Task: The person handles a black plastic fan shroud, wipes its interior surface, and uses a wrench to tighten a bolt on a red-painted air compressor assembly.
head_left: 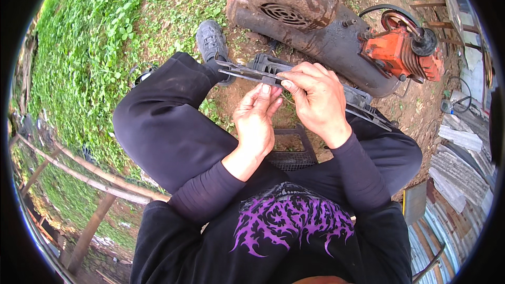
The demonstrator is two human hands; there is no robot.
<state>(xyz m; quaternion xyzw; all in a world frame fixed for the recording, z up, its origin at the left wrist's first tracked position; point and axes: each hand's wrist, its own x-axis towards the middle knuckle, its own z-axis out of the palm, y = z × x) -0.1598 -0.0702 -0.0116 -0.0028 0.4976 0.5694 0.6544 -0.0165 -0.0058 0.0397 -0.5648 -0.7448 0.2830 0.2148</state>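
Lying across the upper right of the frame is a rust-stained compressor tank point(336, 47). A long dark metal part point(270, 79) spans the centre, slanting down rightward; the right hand point(322, 100) pinches it between thumb and fingers, while the left hand point(255, 119) has thumb and fingers at its lower edge, exact grip not determinable.

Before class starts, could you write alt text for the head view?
Outdoors, a person's right hand holds a long dark part, the left hand at its near edge. Beyond are a dark tank and red-orange finned machine; grass lies left.
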